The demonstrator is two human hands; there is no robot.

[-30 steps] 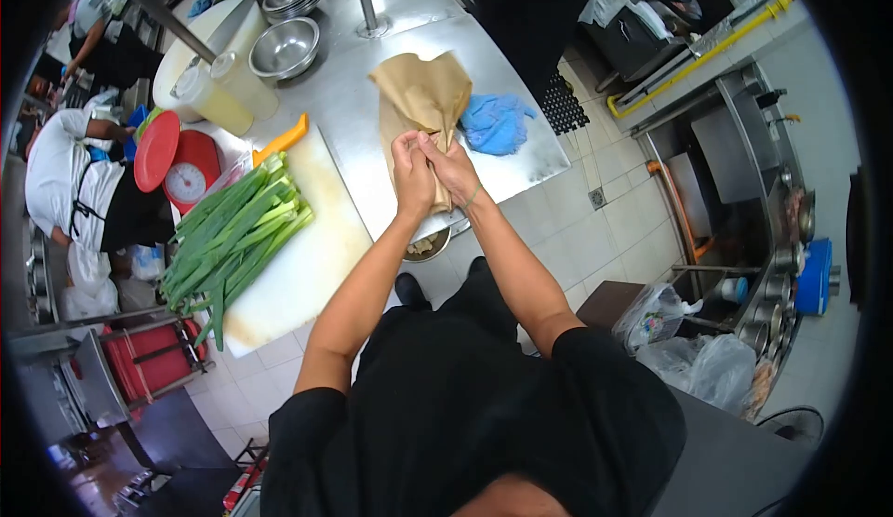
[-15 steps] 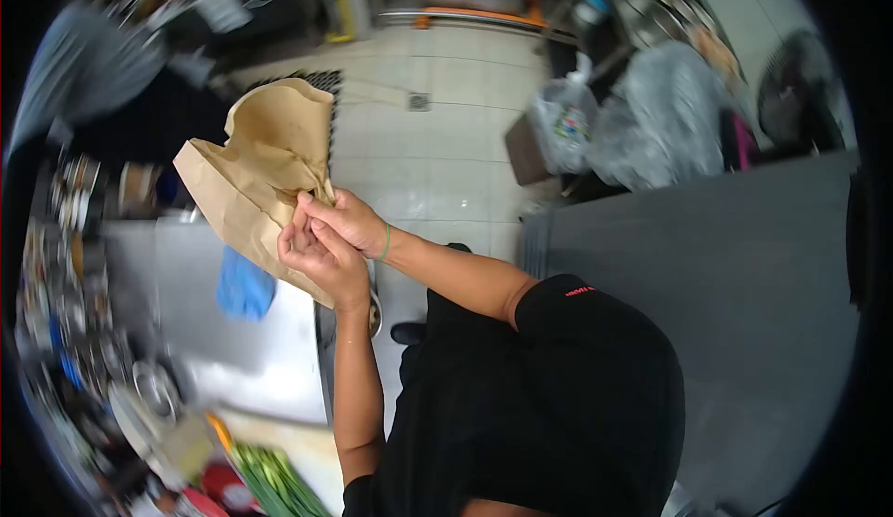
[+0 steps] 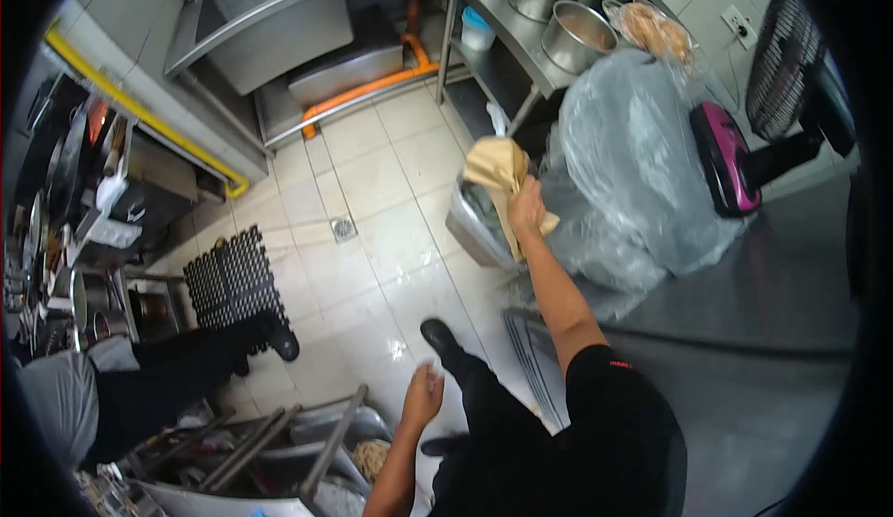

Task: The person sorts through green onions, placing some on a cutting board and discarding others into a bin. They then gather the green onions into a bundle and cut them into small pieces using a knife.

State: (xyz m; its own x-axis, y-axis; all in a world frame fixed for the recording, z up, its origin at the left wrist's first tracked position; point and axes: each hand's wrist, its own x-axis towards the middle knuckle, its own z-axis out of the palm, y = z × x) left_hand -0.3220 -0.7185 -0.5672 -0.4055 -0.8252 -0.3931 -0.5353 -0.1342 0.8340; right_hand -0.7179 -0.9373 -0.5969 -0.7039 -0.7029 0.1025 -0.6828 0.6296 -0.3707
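Observation:
My right hand (image 3: 526,208) reaches out ahead and grips a crumpled brown paper bag (image 3: 498,174), holding it over a lined bin (image 3: 473,224) on the floor. My left hand (image 3: 423,396) hangs low near my side, fingers loosely curled, with nothing in it. Below it stands a steel counter edge with a bowl of pale food (image 3: 372,456).
A large bulging clear plastic bag (image 3: 642,163) stands right of the bin. Steel pots (image 3: 572,33) sit on a shelf at the back. A black floor mat (image 3: 233,280) and a floor drain (image 3: 343,229) lie on the tiles. Another person's leg (image 3: 200,368) is at left.
I have turned away from the counter with the chopping board and leeks. The bag, held in both hands before, is now in my right hand only; my left hand has dropped.

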